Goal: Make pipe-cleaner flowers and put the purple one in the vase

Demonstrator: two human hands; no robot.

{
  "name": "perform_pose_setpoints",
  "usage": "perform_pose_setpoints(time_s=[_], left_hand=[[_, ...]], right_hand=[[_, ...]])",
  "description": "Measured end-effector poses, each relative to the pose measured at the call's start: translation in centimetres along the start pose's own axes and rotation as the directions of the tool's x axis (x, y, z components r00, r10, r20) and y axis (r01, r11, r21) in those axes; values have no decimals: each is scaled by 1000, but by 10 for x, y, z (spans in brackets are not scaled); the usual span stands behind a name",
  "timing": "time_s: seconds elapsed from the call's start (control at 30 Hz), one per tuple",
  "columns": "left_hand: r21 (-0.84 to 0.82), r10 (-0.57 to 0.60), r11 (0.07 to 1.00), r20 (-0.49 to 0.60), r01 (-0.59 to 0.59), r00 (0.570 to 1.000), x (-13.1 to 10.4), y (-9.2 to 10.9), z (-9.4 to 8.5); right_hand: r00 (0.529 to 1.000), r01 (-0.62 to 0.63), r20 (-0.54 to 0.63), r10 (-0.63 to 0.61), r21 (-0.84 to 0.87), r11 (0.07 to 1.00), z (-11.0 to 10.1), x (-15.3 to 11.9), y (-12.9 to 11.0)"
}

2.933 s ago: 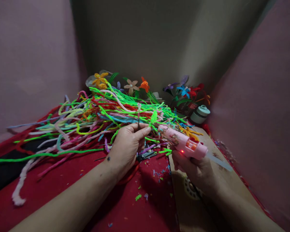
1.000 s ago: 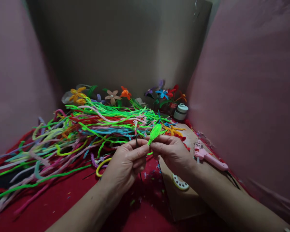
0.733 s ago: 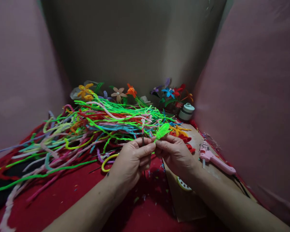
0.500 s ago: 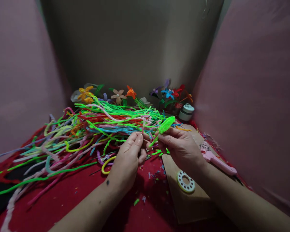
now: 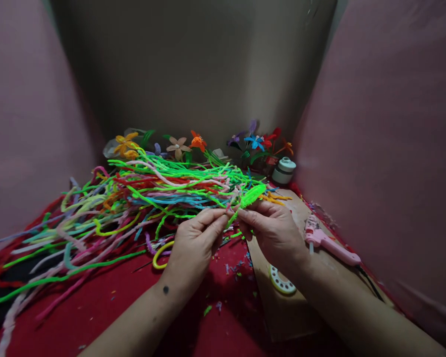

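A dim grey wall (image 5: 186,69), palely lit toward the right, stands between pinkish side walls (image 5: 386,139).

We note a lidded jar (image 5: 284,171) at right rear, red cloth (image 5: 78,312) below, cardboard sheet (image 5: 290,317) over the cloth, perforated white ring (image 5: 277,282) on the sheet, grey wall (image 5: 193,64) behind.

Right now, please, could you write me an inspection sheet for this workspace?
Surface: red cloth; cardboard on the right.
Job's things: green leaf; pink piece beside its base.
Clutter: heap of fuzzy strands, scraps, white ring, pink glue gun.
Hands: left hand apparently pinches the pink piece; right hand holds the green leaf.
Cables: black cable at the glue gun's handle; far end unseen.
Surroundings: grey backdrop, pink surfaces either side, craft flowers behind.
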State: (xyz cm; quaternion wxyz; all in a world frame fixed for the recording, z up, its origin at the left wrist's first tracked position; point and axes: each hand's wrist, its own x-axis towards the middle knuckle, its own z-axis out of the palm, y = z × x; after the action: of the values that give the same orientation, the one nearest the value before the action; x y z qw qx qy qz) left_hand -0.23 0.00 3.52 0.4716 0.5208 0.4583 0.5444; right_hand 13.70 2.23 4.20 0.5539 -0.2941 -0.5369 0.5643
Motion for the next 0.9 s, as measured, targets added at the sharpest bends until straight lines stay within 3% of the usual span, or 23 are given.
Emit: perform_pose_setpoints(time_s=[0.23, 0.9], left_hand=[[131, 87, 988, -6, -86, 996, -3, -2, -1], [91, 51, 994, 17, -52, 999, -6, 4, 2]], right_hand=[[999, 5, -54, -4, 34, 999, 2, -2, 3], [998, -1, -61, 4, 54, 999, 3, -4, 5]])
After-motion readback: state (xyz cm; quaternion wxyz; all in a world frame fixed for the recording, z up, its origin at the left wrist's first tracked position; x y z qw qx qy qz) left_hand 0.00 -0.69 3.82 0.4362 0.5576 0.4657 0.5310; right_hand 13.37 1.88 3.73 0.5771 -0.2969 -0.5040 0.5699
